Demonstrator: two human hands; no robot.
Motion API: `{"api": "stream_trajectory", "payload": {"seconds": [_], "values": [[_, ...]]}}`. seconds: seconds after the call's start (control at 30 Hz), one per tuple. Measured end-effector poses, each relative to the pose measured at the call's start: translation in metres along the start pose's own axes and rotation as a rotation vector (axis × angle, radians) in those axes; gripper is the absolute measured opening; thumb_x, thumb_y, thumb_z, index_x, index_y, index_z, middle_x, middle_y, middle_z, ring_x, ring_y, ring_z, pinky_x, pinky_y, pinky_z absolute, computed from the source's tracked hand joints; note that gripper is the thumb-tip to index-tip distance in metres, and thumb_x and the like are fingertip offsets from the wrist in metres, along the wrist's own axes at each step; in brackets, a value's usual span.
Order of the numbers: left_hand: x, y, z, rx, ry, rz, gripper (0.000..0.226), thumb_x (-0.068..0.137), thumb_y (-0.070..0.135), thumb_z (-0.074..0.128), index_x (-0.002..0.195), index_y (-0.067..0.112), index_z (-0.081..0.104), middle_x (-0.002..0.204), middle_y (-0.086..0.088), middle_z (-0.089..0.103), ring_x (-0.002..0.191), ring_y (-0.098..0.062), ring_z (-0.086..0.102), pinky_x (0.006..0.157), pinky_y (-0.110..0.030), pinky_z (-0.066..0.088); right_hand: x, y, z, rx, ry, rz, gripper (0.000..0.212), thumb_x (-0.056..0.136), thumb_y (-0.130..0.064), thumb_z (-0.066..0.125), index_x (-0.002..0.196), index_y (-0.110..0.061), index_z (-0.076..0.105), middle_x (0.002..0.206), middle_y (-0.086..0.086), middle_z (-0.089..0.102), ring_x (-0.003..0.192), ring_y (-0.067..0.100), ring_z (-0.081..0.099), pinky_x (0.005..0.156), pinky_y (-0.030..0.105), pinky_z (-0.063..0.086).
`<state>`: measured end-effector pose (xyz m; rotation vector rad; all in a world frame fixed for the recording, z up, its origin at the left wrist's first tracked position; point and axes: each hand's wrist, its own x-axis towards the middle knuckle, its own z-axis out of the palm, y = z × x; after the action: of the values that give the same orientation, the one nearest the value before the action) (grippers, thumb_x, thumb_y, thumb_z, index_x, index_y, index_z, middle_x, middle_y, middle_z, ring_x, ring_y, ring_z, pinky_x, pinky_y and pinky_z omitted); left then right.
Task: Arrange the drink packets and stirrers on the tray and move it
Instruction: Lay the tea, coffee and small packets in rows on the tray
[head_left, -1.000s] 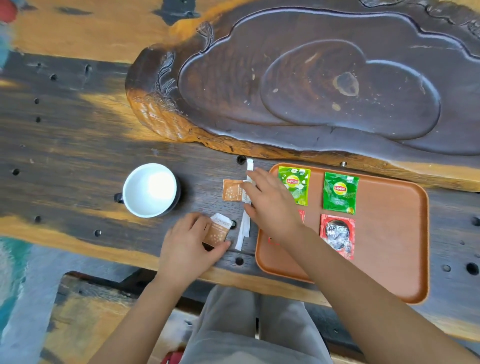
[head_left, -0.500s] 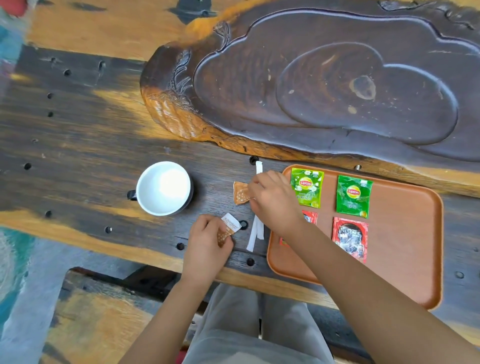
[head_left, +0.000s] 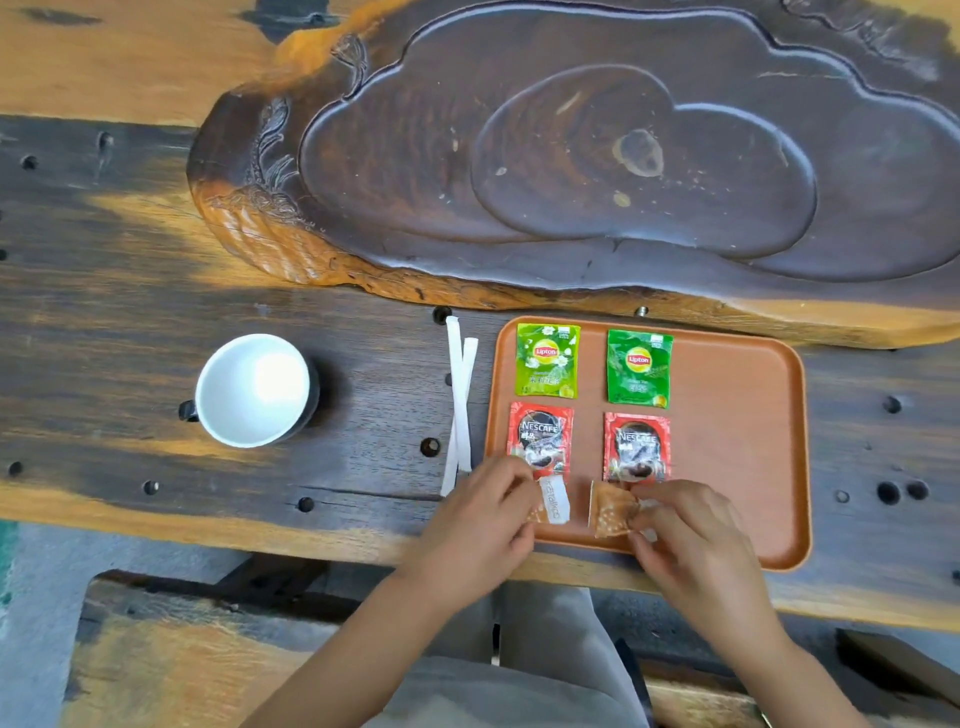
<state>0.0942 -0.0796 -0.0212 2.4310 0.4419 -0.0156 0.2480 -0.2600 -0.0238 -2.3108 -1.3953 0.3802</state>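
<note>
An orange-brown tray (head_left: 737, 436) lies on the dark wooden table. Two green Lipton packets (head_left: 546, 359) (head_left: 639, 367) sit in its far row, and two red Nescafe packets (head_left: 540, 439) (head_left: 637, 447) sit below them. My left hand (head_left: 480, 512) holds a small brown and white sugar packet (head_left: 553, 501) over the tray's near left corner. My right hand (head_left: 685, 530) holds a second brown packet (head_left: 610, 509) at the tray's near edge, under the right Nescafe packet. Two white wrapped stirrers (head_left: 460, 400) lie crossed on the table just left of the tray.
A white cup (head_left: 253, 389) stands on the table to the left. A large carved dark wooden slab (head_left: 571, 156) fills the far side, right behind the tray. The table has several round holes. My lap and a wooden bench are below the near edge.
Both hands have carried their brown packets from the table left of the tray to the tray's near edge. The stirrers now lie uncovered on the table.
</note>
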Motion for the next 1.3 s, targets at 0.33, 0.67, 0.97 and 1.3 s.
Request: {"api": "stream_trajectory", "payload": {"seconds": [0.33,0.67,0.97,1.3], "values": [[0.008,0.002,0.014,0.077,-0.192,0.099,0.009,0.074,0.008,0.057,0.083,0.007,0.058,0.095,-0.006,0.057,0.089,-0.019,0.053,0.072,-0.036,0.051,-0.016,0.014,-0.003,-0.079,-0.133,0.054,0.012,0.071,-0.015,0.071,0.08,-0.013,0.063,0.101,0.007,0.066,0.102,0.028,0.057,0.082,0.04,0.046],[-0.033,0.013,0.022,0.228,-0.206,0.025,0.048,0.079,0.043,0.054,0.121,0.02,0.055,0.126,-0.005,0.057,0.121,-0.021,0.043,0.096,-0.039,0.047,-0.046,-0.016,0.018,-0.083,-0.11,0.149,0.041,0.09,-0.036,0.04,0.122,-0.017,0.058,0.122,0.014,0.057,0.113,0.031,0.049,0.087,0.044,0.047],[-0.035,0.008,0.024,0.203,-0.195,0.033,0.047,0.08,0.036,0.055,0.125,0.022,0.053,0.126,-0.004,0.057,0.121,-0.022,0.047,0.097,-0.039,0.047,-0.056,-0.016,0.023,-0.097,-0.155,0.115,0.049,0.083,-0.031,0.05,0.129,-0.015,0.055,0.129,0.014,0.055,0.122,0.029,0.042,0.1,0.042,0.034],[-0.025,0.014,0.019,0.2,-0.106,-0.048,0.051,0.081,0.037,0.053,0.13,0.022,0.047,0.132,-0.006,0.051,0.126,-0.022,0.038,0.104,-0.042,0.037,-0.033,-0.019,0.015,-0.08,-0.083,0.176,0.043,0.089,-0.032,0.044,0.126,-0.014,0.056,0.131,0.014,0.053,0.125,0.029,0.042,0.097,0.043,0.035]]}}
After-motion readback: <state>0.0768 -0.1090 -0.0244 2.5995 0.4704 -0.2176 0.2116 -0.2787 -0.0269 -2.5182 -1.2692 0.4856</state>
